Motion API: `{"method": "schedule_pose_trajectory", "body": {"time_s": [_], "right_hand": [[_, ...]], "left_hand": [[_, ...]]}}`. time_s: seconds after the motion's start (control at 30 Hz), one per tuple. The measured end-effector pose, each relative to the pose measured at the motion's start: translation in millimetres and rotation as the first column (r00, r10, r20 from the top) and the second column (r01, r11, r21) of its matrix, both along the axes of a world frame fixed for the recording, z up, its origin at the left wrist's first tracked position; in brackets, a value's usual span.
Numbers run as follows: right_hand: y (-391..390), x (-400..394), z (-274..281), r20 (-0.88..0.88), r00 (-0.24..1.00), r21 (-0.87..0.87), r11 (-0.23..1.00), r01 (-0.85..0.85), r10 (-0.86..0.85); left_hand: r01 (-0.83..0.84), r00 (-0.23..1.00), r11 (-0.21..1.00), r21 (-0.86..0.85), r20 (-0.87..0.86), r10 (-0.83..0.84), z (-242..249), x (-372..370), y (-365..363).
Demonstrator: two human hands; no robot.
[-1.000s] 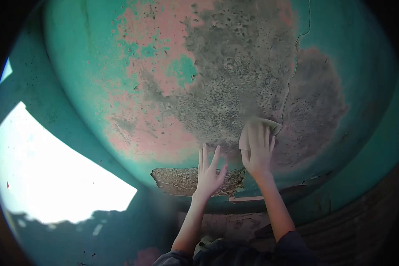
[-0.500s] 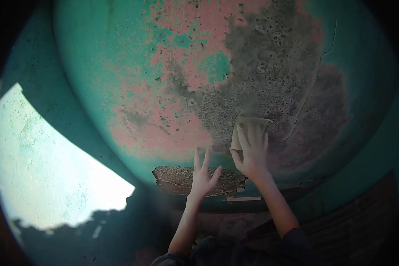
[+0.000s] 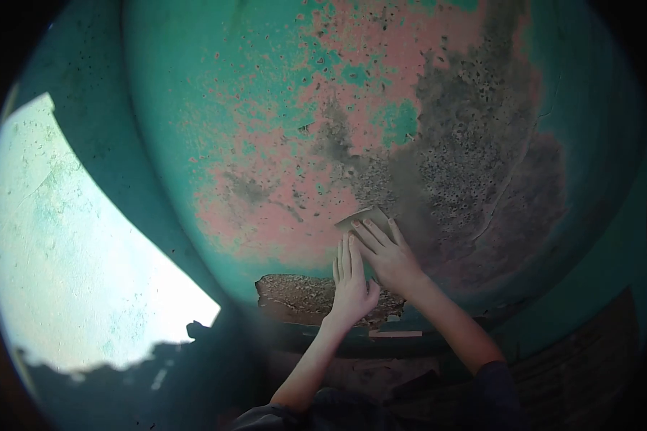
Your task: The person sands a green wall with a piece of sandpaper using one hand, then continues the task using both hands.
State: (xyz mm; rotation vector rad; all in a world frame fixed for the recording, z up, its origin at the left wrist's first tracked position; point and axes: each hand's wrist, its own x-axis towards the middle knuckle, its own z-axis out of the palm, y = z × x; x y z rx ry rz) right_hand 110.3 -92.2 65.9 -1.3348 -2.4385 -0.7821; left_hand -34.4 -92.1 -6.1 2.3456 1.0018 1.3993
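Note:
A teal wall [image 3: 194,108] fills the view, its paint worn away to pink and grey patches [image 3: 316,165]. My right hand [image 3: 385,255] presses a folded tan sheet of sandpaper [image 3: 359,218] flat against the wall, fingers spread over it. My left hand [image 3: 351,279] lies flat on the wall just below and left of it, fingers together, its fingertips touching the right hand. Beneath both hands a rough brown patch [image 3: 295,296] shows where the plaster has broken off.
A thin crack [image 3: 514,179] runs down the wall at the right. A sunlit section of wall [image 3: 65,258] glares bright at the left, with dark shadow below it. A pale strip [image 3: 395,333] lies along the ledge under the broken patch.
My right hand has slid the sandpaper leftward and slightly down across the grey patch. My left hand's fingers have closed together and now touch the right hand. The camera has shifted left.

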Motion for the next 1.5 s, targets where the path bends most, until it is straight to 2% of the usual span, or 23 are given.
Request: {"method": "schedule_pose_trajectory", "body": {"time_s": [0.1, 0.23, 0.3, 0.33, 0.4, 0.47, 0.57, 0.6, 0.67, 0.7, 0.83, 0.9, 0.93, 1.03, 1.17, 1.23, 1.27, 1.33, 1.37, 1.47, 1.5], "right_hand": [[5, -9, 16, 0.058, 0.996, -0.022, 0.998, -0.062, 0.063], [15, 1, 27, 0.219, 0.972, -0.029, 0.996, -0.079, 0.084], [17, 8, 34, 0.196, 0.962, -0.066, 0.981, -0.18, 0.19], [16, 11, 36, 0.197, 0.961, -0.083, 0.98, -0.18, 0.193], [15, 18, 45, 0.119, 0.969, -0.039, 0.977, -0.212, 0.215], [16, 25, 56, 0.079, 0.971, -0.029, 0.975, -0.222, 0.224], [15, 33, 70, 0.082, 0.994, 0.164, 0.983, -0.079, 0.067], [15, 35, 74, 0.077, 0.994, 0.158, 0.983, -0.092, 0.081], [18, 40, 79, 0.008, 0.998, 0.261, 0.964, -0.056, 0.056], [24, 46, 76, 0.02, 0.998, 0.286, 0.956, -0.06, 0.057], [39, 55, 60, 0.089, 0.993, 0.384, 0.917, -0.105, 0.077], [45, 56, 56, 0.119, 0.992, 0.476, 0.874, -0.097, 0.046], [47, 56, 55, 0.125, 0.99, 0.471, 0.874, -0.117, 0.065], [49, 59, 53, 0.118, 0.991, 0.48, 0.869, -0.119, 0.071], [49, 60, 52, 0.117, 0.99, 0.48, 0.868, -0.129, 0.083], [50, 59, 51, 0.113, 0.99, 0.489, 0.862, -0.134, 0.089], [51, 59, 51, 0.113, 0.99, 0.491, 0.861, -0.131, 0.086], [50, 61, 49, 0.115, 0.989, 0.49, 0.861, -0.135, 0.089], [50, 61, 50, 0.115, 0.99, 0.489, 0.862, -0.133, 0.087], [50, 60, 51, 0.122, 0.988, 0.484, 0.863, -0.144, 0.096], [49, 61, 51, 0.123, 0.988, 0.474, 0.869, -0.141, 0.094]], "left_hand": [[0.058, 0.99, 0.998, -0.031, 0.128, -0.053, 8, 6, 13], [0.021, 0.994, 0.998, -0.066, 0.107, -0.014, 20, 7, 20], [-0.065, 0.988, 0.997, -0.039, 0.134, 0.07, 20, 14, 26], [-0.065, 0.988, 0.996, -0.055, 0.137, 0.072, 21, 18, 26], [-0.192, 0.96, 0.981, -0.025, 0.203, 0.193, 30, 28, 28], [-0.241, 0.938, 0.97, -0.031, 0.25, 0.24, 37, 35, 33], [-0.387, 0.9, 0.921, 0.051, 0.239, 0.365, 31, 42, 39], [-0.4, 0.896, 0.915, 0.048, 0.232, 0.379, 29, 44, 40], [-0.433, 0.883, 0.901, 0.031, 0.215, 0.417, 16, 49, 44], [-0.394, 0.887, 0.919, -0.005, 0.262, 0.381, 9, 49, 46], [-0.396, 0.869, 0.914, -0.089, 0.285, 0.405, -18, 74, 36], [-0.355, 0.901, 0.913, -0.2, 0.188, 0.391, -32, 92, 20], [-0.37, 0.892, 0.906, -0.206, 0.191, 0.409, -42, 97, 16], [-0.304, 0.864, 0.923, -0.238, 0.34, 0.372, -60, 105, 19], [-0.363, 0.786, 0.891, -0.273, 0.424, 0.45, -41, 62, 61], [-0.342, 0.693, 0.892, -0.295, 0.561, 0.452, -21, 43, 71], [-0.351, 0.688, 0.889, -0.292, 0.564, 0.457, -19, 46, 71], [-0.339, 0.696, 0.888, -0.311, 0.551, 0.46, -20, 66, 63], [-0.351, 0.757, 0.896, -0.272, 0.481, 0.442, -36, 85, 57], [-0.236, 0.806, 0.939, -0.251, 0.488, 0.333, -44, 117, 25], [-0.242, 0.801, 0.937, -0.251, 0.493, 0.34, -46, 114, 33]]}}
